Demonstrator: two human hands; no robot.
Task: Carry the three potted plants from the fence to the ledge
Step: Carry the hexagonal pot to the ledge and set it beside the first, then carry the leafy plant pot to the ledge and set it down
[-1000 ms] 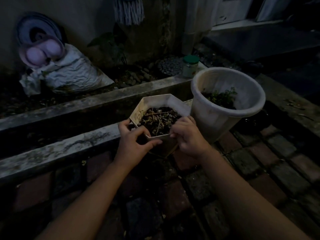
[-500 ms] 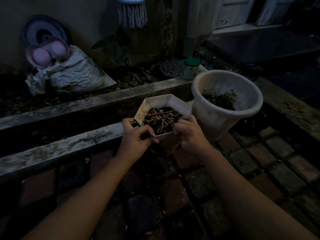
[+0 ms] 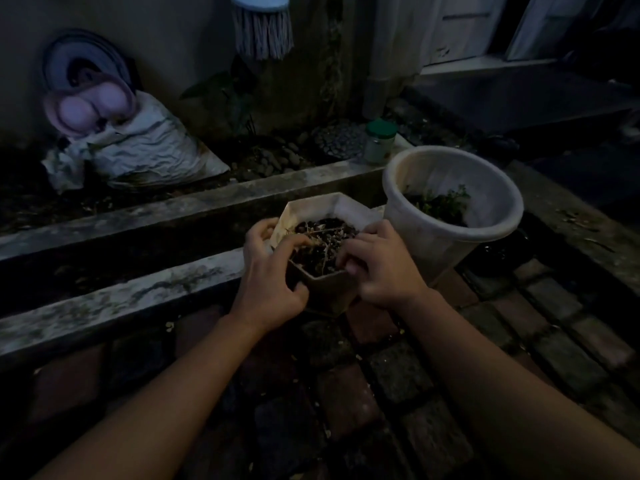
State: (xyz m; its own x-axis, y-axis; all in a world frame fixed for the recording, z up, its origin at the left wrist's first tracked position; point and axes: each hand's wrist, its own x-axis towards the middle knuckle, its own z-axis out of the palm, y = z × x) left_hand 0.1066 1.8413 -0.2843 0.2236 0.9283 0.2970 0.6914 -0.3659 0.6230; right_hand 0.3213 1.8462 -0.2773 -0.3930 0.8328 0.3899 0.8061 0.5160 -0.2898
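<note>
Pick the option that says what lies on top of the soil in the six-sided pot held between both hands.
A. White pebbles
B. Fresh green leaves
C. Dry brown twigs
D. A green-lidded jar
C: dry brown twigs lie across the dark soil of the six-sided pot, which the left hand and right hand grip at its rim.

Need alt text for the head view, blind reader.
Both hands, left hand and right hand, grip a small hexagonal pot of dry twigs at a concrete ledge. A larger round pot stands to its right, in dim light.

Dim yard (near dark): brick paving (image 3: 346, 393), grey wall (image 3: 156, 36).
</note>
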